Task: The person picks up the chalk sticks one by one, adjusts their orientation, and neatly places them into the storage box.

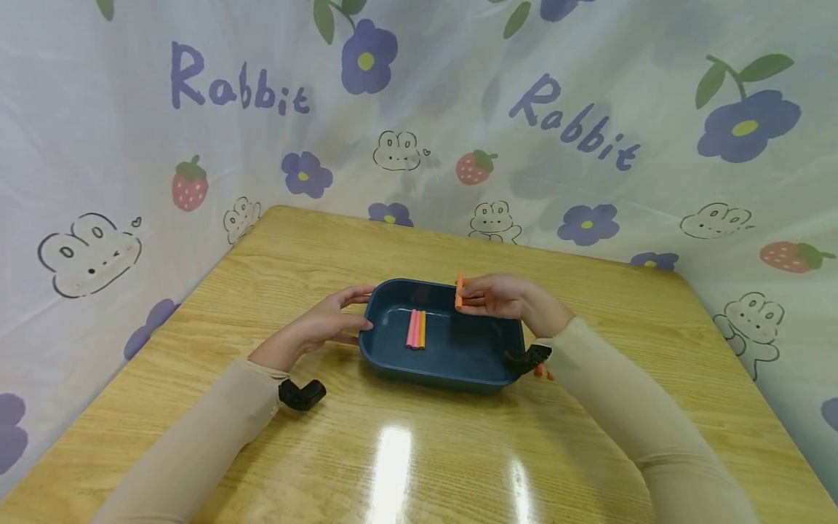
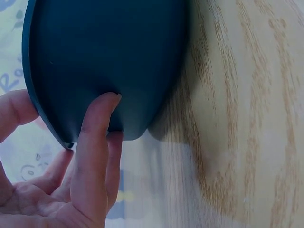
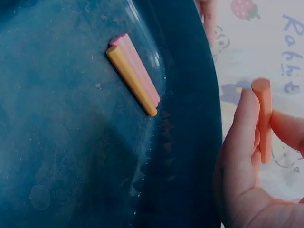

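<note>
A dark blue rectangular tub (image 1: pixel 432 375) with rounded corners stands on the table. My left hand (image 1: pixel 327 318) grips its left end, with fingers against the outside of the wall (image 2: pixel 109 57) and at the rim. Above the tub's far rim, my right hand (image 1: pixel 494 296) pinches a short, round orange stick (image 3: pixel 265 118) upright between thumb and fingers. Inside the tub, pink sticks (image 1: pixel 413 329) and a yellow-orange stick (image 1: pixel 422 331) lie side by side, left of the middle. In the right wrist view the yellow-orange stick (image 3: pixel 132 80) lies against the pink ones (image 3: pixel 138 69).
Orange pieces (image 1: pixel 543 372) lie on the table beside the tub's right end, partly hidden by the right wrist's black camera mount (image 1: pixel 529 358). A printed curtain (image 1: pixel 419 102) hangs behind the wooden table (image 1: pixel 314 466).
</note>
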`<state>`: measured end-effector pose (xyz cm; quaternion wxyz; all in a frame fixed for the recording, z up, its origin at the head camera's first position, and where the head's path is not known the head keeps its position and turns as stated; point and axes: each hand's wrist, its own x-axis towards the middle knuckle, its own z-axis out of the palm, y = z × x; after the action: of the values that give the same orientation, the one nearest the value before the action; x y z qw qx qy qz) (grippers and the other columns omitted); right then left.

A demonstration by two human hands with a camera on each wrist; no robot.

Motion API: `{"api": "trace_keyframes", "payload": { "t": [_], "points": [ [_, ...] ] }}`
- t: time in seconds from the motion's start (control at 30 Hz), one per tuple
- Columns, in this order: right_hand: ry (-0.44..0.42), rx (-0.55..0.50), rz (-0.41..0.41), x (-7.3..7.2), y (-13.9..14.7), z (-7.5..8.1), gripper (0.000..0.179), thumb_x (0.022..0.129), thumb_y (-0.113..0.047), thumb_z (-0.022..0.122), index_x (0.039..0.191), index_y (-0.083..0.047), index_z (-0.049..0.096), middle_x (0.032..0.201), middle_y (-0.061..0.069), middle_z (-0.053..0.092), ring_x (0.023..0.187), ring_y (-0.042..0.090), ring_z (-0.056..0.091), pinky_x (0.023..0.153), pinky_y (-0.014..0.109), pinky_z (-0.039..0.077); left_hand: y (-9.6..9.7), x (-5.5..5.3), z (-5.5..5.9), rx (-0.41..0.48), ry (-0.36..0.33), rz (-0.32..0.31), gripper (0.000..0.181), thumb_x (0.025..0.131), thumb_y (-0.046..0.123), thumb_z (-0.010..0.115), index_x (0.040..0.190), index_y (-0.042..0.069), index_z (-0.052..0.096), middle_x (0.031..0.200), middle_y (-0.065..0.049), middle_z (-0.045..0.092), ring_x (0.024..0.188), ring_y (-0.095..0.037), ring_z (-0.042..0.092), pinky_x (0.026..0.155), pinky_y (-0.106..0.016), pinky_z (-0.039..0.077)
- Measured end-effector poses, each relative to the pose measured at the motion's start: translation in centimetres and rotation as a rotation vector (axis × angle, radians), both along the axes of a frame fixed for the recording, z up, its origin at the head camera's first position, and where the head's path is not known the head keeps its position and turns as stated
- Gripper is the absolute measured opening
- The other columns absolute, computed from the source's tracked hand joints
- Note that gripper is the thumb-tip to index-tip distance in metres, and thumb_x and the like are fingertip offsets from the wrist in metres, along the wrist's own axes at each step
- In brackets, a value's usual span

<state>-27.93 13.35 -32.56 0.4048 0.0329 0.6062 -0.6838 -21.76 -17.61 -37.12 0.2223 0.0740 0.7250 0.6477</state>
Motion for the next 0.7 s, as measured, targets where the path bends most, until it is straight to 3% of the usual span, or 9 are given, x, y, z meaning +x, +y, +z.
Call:
{"api": "trace_keyframes", "payload": {
  "t": [0.17,0.43,0.7],
  "points": [
    [0.006,0.047,0.100,-0.3,-0.9,-0.5,0.043,0.095,0.003,0.043,0.135,0.009,0.028,0.110,0.018,0.045,0.089,0.023,0.058,0.087,0.034,0.050,0.0,-0.1,-0.1,-0.004,-0.004,0.001,0.072,0.084,-0.001,0.061,0.146,0.007,0.025,0.147,-0.020,0.021,0.107,-0.041,0.054,0.076,-0.044,0.054],
    [0.000,0.128,0.175,-0.4,-2.2,-1.2,0.007,0.094,0.005,0.046,0.100,0.006,0.049,0.098,0.016,0.052,0.087,0.024,0.058,0.091,0.040,0.047,0.0,-0.3,-0.3,-0.007,-0.002,0.001,0.071,0.084,-0.001,0.061,0.146,0.007,0.025,0.147,-0.020,0.022,0.107,-0.041,0.054,0.076,-0.044,0.054],
    [-0.076,0.215,0.181,-0.3,-3.6,-2.8,0.015,0.092,0.009,0.046,0.106,0.013,0.049,0.103,0.020,0.048,0.087,0.025,0.057,0.084,0.034,0.052,0.0,-0.2,-0.2,-0.013,-0.003,0.004,0.071,0.085,-0.001,0.060,0.146,0.008,0.025,0.146,-0.020,0.023,0.107,-0.040,0.055,0.076,-0.044,0.054]
  ]
}}
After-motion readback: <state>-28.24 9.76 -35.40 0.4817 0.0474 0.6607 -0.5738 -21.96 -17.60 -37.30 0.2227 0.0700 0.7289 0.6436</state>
